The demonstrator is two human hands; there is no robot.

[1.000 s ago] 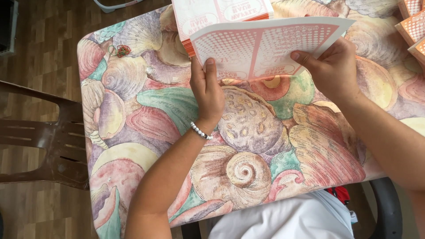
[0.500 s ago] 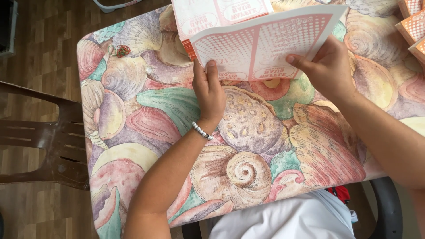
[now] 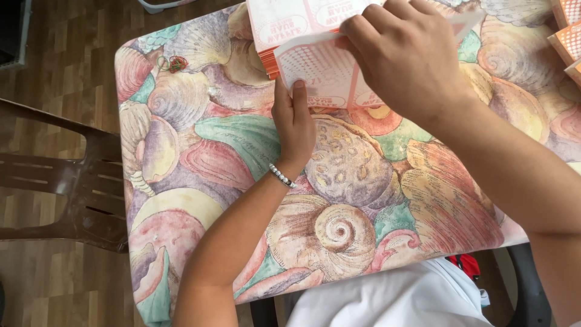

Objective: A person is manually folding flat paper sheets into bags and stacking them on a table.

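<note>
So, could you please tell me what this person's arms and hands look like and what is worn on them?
Both forearms are bare, with no sleeves, gloves or watch in view. The left hand has a slim bracelet of small white and dark beads around the wrist. The right hand shows no ring or band on its visible back. Nails look short and unpainted.
</note>
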